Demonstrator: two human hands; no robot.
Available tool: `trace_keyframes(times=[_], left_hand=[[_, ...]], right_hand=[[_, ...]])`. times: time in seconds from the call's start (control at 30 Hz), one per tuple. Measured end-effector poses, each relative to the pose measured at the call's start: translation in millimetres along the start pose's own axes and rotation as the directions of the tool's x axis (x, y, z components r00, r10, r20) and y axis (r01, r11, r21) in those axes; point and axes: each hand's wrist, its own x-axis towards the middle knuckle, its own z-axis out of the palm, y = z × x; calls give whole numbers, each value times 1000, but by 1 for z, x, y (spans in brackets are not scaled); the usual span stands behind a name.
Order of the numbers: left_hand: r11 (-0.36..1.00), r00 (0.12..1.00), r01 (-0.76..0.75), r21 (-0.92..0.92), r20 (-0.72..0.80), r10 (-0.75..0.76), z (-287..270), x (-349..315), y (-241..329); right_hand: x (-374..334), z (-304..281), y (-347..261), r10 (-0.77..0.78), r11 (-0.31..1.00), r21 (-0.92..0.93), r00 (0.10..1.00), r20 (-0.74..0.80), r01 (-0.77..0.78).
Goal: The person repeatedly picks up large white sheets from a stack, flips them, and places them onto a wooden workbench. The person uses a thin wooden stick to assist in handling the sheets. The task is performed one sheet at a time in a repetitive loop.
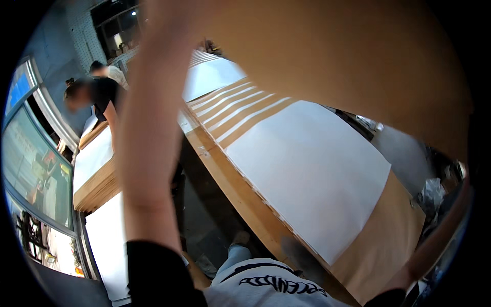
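A large sheet of brown paper [353, 56] is raised in the air and fills the upper right, blurred by its closeness. My left arm reaches up past the middle left, and my left hand [176, 18] is closed at the sheet's left side, its fingers smeared and partly out of frame. On the far right my right forearm rises to the sheet's lower right corner; my right hand [464, 179] is dark at the picture's rim, its fingers hardly visible. Below the raised sheet, a white sheet [312, 163] lies over brown paper [394, 225] on a long table.
Overlapping brown and white sheets form stripes [238, 110] farther along the table [240, 197]. Another stack of sheets [97, 184] stands at left, where a co-worker in black [105, 94] leans over. A second person [117, 74] is behind. Clear plastic [432, 192] lies at right.
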Motion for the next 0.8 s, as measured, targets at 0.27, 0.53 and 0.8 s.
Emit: trace_keyframes(times=[0.27,0.53,0.8], left_hand=[[534,508,649,-542,-214,-834,-81,-239,-181],[-70,-97,917,-393,-49,-994,-107,-414,-255],[-261,-255,832,-489,80,-964,-107,-532,-296]], right_hand=[[-265,-90,-6,-84,649,-760,988,-131,-46],[-432,-56,84,517,586,160,214,-829,-794],[-447,-23,104,626,578,362,112,-772,-731]])
